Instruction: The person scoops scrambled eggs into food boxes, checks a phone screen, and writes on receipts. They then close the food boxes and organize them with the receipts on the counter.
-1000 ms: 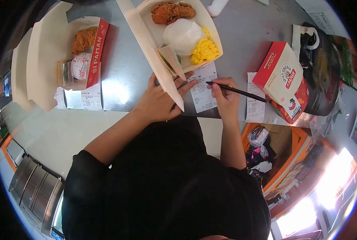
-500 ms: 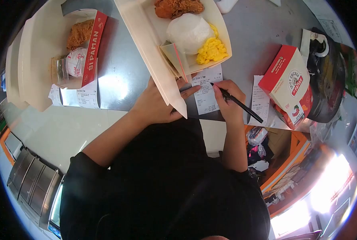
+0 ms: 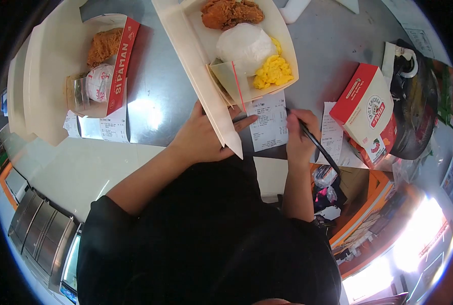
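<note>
My right hand (image 3: 301,133) grips a black pen (image 3: 322,146), its tip over the right edge of a printed receipt (image 3: 268,126). My left hand (image 3: 200,136) is partly hidden by the lid flap of an open food box (image 3: 192,56); its fingers are spread, with one fingertip on the receipt's left edge. Inside that box are fried chicken (image 3: 231,13), a paper-wrapped white mound (image 3: 243,48), yellow scrambled egg (image 3: 273,72) and a clear sachet with a red strip (image 3: 231,84). The box covers the receipt's upper end.
At left stands another open box (image 3: 122,66) with fried chicken (image 3: 104,47) and a wrapped round item (image 3: 99,83), over more receipts (image 3: 114,126). To the right, a closed red-and-white box (image 3: 366,101) sits beside a receipt (image 3: 330,133) and a black bag-like item (image 3: 414,107).
My right hand has shifted right and slightly down, and the pen tip has moved from the receipt's middle to its right edge. The view has shifted slightly.
</note>
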A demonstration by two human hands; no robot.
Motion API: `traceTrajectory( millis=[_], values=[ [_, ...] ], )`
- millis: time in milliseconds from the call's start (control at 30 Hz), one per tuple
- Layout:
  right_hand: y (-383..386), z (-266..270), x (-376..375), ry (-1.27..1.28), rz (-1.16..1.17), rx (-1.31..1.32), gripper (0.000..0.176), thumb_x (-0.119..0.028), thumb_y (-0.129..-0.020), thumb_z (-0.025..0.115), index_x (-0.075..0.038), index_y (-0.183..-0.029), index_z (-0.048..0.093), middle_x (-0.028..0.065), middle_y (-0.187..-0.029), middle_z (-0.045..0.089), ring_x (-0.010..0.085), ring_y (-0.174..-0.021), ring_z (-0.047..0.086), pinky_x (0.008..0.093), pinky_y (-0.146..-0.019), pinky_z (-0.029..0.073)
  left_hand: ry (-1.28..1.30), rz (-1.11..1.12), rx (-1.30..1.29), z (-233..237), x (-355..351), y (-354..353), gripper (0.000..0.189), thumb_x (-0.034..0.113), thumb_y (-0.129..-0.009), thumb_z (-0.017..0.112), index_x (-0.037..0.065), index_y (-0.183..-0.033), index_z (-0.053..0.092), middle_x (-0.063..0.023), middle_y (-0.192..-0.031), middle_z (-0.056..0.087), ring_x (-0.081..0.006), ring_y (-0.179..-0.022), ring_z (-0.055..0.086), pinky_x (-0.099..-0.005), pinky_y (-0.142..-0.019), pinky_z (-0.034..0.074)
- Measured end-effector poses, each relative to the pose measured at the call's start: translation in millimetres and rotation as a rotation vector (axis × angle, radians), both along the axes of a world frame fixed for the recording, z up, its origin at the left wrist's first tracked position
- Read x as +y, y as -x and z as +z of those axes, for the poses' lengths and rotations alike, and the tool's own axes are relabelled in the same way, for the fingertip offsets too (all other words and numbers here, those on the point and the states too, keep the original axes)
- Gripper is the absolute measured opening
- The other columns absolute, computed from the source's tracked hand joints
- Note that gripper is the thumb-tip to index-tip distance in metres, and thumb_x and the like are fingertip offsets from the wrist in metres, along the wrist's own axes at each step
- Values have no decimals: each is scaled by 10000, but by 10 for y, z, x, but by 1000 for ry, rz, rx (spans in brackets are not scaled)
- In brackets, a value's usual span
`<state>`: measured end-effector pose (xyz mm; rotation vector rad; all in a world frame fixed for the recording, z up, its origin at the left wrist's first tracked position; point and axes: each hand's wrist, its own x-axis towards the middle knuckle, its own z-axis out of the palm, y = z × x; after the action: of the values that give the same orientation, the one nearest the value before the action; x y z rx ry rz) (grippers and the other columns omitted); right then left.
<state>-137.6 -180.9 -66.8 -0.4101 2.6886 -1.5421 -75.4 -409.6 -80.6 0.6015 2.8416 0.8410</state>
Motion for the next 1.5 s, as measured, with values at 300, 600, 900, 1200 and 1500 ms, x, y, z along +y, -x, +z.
traceTrajectory(
  millis=[300, 600, 900, 1200, 1500],
  values=[
    [343, 628, -843, -172, 186, 279, 366, -154, -768, 767, -100, -981, 475, 118, -921, 631, 274, -802, 581, 430, -829, 379, 58, -185, -74, 181, -42, 122, 577, 378, -783, 610, 255, -1343, 541, -38, -1357, 515, -276, -1274, 463, -568, -1032, 327],
    [487, 608, -459, -66, 405, 226, 399, -264, -859, 727, -65, -1010, 416, 137, -921, 636, 253, -767, 549, 357, -724, 426, -76, 36, -14, 184, -6, 87, 467, 296, -806, 589, 243, -1268, 614, -45, -1403, 493, -290, -1282, 464, -515, -1059, 353],
    [-50, 123, 19, 478, 52, -91, 466, -429, -986, 446, -28, -1221, 473, 191, -879, 657, 205, -773, 599, 296, -655, 461, -29, -35, 25, 172, -23, 135, 499, 298, -811, 581, 198, -1300, 595, -74, -1464, 444, -294, -1309, 449, -458, -1084, 356],
    [6, 82, 30, -7, 57, -153, 110, -21, -785, 727, -29, -875, 665, 86, -800, 648, 174, -718, 636, 263, -636, 491, 47, -24, 59, 81, -10, 94, 556, 307, -804, 580, 190, -1347, 548, -72, -1445, 452, -297, -1290, 462, -464, -1070, 373],
    [13, 64, 8, -22, 33, -201, 80, 6, -774, 721, -9, -818, 656, 84, -752, 623, 164, -653, 585, 265, -573, 453, 79, -4, 90, -72, 0, 28, 562, 374, -832, 567, 208, -1368, 524, -8, -1453, 444, -202, -1300, 442, -583, -1050, 273]
  ],
)
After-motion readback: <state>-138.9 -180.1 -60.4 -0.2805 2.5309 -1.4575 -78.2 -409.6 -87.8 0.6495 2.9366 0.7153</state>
